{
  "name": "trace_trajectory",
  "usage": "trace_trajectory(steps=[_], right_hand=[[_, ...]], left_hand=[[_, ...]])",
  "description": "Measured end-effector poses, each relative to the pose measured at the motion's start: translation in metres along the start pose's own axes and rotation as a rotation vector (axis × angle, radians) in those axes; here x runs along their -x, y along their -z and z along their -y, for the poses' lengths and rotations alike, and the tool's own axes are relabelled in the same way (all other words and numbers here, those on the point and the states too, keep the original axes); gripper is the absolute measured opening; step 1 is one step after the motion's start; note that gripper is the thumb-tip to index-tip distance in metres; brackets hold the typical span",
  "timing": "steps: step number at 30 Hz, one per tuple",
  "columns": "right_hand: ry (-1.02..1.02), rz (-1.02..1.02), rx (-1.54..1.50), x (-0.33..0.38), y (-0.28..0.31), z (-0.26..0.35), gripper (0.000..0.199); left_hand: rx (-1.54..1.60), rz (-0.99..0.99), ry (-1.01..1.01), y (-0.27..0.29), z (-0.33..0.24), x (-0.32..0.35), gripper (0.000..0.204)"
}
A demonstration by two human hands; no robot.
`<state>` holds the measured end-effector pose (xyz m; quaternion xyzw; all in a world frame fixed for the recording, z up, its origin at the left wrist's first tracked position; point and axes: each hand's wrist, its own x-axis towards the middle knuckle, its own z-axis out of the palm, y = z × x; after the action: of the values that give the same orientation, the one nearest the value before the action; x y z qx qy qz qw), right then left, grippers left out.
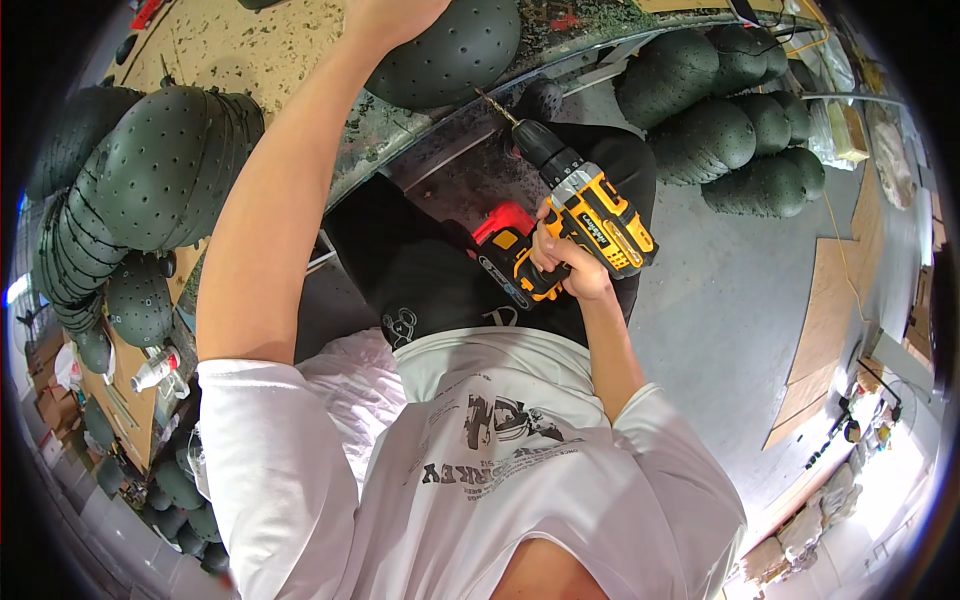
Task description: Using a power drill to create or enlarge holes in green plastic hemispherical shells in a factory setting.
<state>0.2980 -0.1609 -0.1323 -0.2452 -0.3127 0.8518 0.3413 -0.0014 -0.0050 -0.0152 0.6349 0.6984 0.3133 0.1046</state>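
Note:
My right hand point(570, 262) is wrapped round the grip of a yellow and black cordless drill point(600, 225) with a red part at its battery end. Its long bit point(497, 106) points up and left, with the tip close to the lower edge of a dark domed shell point(450, 55) dotted with small holes. This shell lies at the near edge of the workbench. My left hand point(400, 14) is at the shell's upper left side, apparently against it; the picture's top edge cuts off its fingers.
Nested stacks of holed dark shells point(150, 170) stand on the left of the bench point(290, 50). More stacked shells point(700, 140) are at the right. Chips litter the bench top. A bottle point(155, 370) lies at lower left, and cardboard sheets point(815, 340) lie on the floor at right.

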Motion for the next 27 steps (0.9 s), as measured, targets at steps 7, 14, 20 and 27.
trace_trajectory(steps=[7, 14, 20, 27], right_hand=[[0.028, -0.035, 0.183, 0.0006, -0.0005, -0.0015, 0.036], [0.042, -0.059, 0.263, 0.0004, -0.0014, -0.0008, 0.036], [0.043, -0.093, 0.248, -0.0008, -0.0031, -0.0004, 0.031], [0.077, -0.087, 0.261, -0.0022, 0.0018, -0.0029, 0.026]], left_hand=[[0.005, -0.028, -0.036, -0.0049, 0.0056, -0.0016, 0.032], [-0.003, -0.047, -0.033, -0.0056, 0.0052, -0.0004, 0.033], [-0.012, -0.035, -0.021, -0.0041, 0.0027, -0.0005, 0.033], [-0.012, -0.044, -0.048, -0.0048, -0.0001, -0.0003, 0.032]])
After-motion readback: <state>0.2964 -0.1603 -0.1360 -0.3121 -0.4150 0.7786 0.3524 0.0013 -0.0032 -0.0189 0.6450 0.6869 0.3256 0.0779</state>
